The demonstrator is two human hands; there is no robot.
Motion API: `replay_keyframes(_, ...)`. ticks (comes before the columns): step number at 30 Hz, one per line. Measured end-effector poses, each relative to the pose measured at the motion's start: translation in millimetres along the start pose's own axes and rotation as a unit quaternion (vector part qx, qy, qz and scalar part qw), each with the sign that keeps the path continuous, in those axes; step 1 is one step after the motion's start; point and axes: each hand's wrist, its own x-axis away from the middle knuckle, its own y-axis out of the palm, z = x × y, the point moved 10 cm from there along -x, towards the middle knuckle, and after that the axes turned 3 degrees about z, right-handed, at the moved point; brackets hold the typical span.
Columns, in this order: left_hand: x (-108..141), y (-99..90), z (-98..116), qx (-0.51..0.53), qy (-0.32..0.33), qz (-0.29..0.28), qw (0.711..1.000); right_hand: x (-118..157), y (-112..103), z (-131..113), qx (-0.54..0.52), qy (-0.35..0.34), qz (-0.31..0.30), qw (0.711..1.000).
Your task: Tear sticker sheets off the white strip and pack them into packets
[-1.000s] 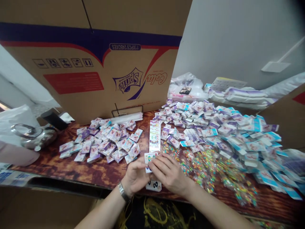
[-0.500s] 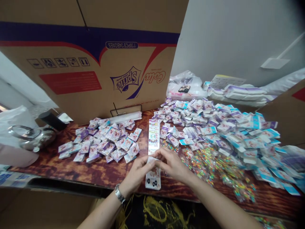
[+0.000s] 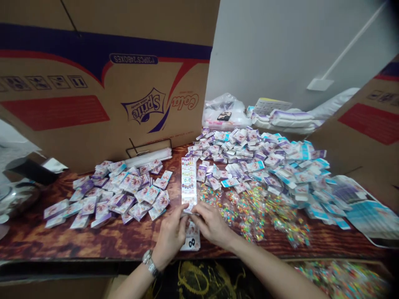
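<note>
Above a stack of long printed sticker strips (image 3: 188, 185), my left hand (image 3: 171, 230) and my right hand (image 3: 212, 223) meet, fingertips pinched together. Between them is a small piece of white paper (image 3: 188, 211), mostly covered by the fingers; whether it is a folded strip or part of a small box I cannot tell. The lower end of the stack, with black printed shapes, shows under my hands. Left of them lies a pile of small white and purple boxes (image 3: 132, 182). Clear packets of colourful candy (image 3: 254, 207) lie just right of my right hand.
A larger heap of small boxes (image 3: 280, 158) spreads across the right side. A big carton (image 3: 149, 104) stands at the back left, another carton (image 3: 370, 120) at the right. Plastic bags (image 3: 226, 110) sit by the wall. More candy packets (image 3: 343, 278) are below the table edge.
The view has turned to the right, so things appear further left. My hands stay together over the strips; the white paper between them now shows less and sits lower in my fingers.
</note>
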Motion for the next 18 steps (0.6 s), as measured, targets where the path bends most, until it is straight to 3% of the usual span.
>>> replay_keyframes(2, 3, 5.2, 6, -0.029, 0.023, -0.009, 0.999, 5, 5, 3, -0.012, 0.001, -0.008, 1.0)
replay_keyframes(6, 6, 18.4, 7, -0.019, 0.0, -0.051, 0.999, 8, 6, 11, -0.047, 0.006, -0.038, 0.998)
replay_keyframes(13, 2, 8.8, -4, 0.08, -0.053, -0.026, 0.995, 16, -32, 93, 0.013, 0.139, -0.024, 0.99)
replay_keyframes(18, 11, 19.4, 2, 0.063, -0.014, -0.082, 0.995, 51, -16, 94, 0.037, 0.105, -0.099, 0.989)
